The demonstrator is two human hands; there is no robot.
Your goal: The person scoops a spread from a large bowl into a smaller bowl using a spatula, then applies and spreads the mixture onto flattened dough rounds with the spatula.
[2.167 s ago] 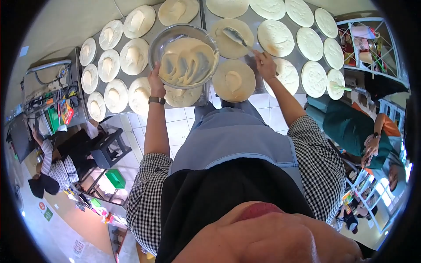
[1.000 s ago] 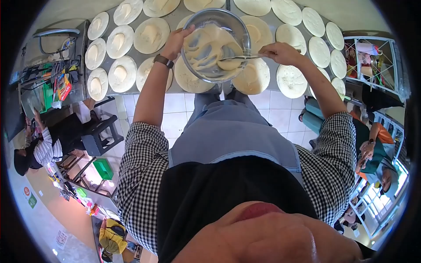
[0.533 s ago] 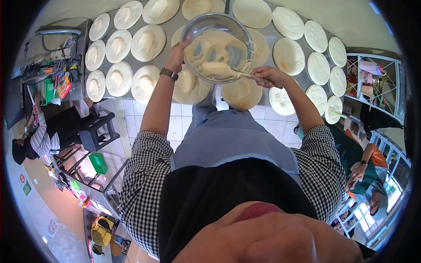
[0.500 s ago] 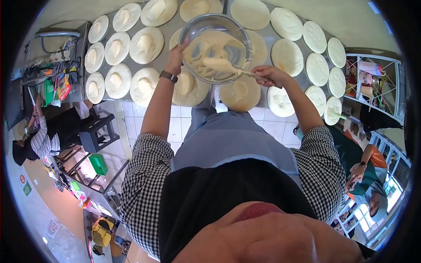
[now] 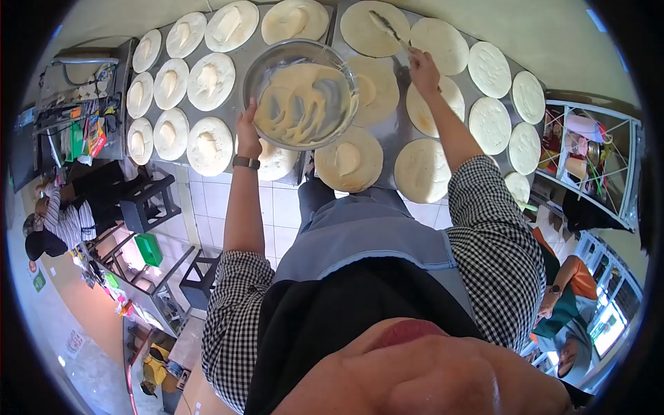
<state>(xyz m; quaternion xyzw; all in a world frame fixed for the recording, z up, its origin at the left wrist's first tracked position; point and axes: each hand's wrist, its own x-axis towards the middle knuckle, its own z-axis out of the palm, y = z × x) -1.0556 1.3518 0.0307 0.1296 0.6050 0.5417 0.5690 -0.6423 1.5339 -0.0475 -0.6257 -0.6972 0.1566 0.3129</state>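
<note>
1. Right grip (image 5: 423, 73) clasps the spatula (image 5: 387, 28) — moved from the bowl (image 5: 257, 75) to over a disc (image 5: 358, 36), ahead-left of that grip.
2. Left grip (image 5: 249, 135) grasps the bowl, ahead-right of it.
3. Work has shifted discward.

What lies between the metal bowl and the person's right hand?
In the head view: a cream-topped flat round, partly hidden by the bowl, then a narrow strip of metal table.

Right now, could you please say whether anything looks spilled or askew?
Nothing stands out: the pale, round, flat discs lie on the grey metal tabletop, and the left hand holds the shiny round metal bowl with no visible spill.
</note>
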